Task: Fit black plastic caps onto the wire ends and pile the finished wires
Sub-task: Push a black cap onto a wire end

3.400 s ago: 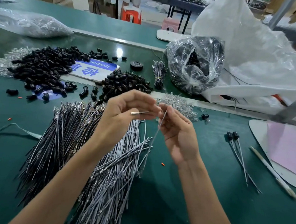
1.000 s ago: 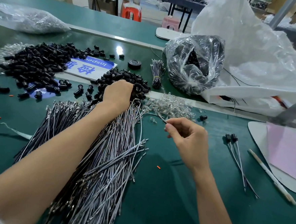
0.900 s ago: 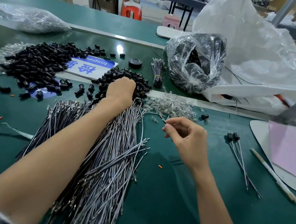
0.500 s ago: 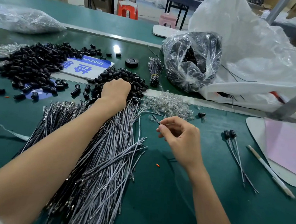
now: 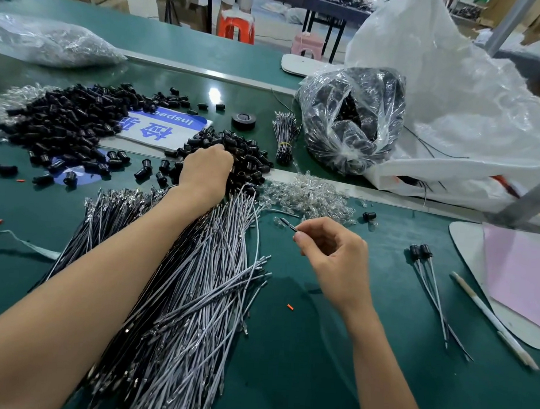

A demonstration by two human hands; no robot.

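Left hand (image 5: 205,168) sits knuckles-up in the smaller pile of black caps (image 5: 249,156), centre of frame. Its fingers are buried, so can't tell if it has one. Right hand (image 5: 332,256) pinches a grey wire (image 5: 288,223) near its tip, thumb against forefinger, just right of the loose wire bundle (image 5: 193,278). Finished wires (image 5: 425,251), caps on, lie at right, well apart. Blue-white card (image 5: 165,130) at upper centre-left reads "Inspec…" upside down, plus Chinese characters.

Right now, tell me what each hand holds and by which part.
The right hand pinches a grey wire near its tip, between thumb and forefinger. The left hand is in the black caps, fingers hidden: its hold cannot be told.
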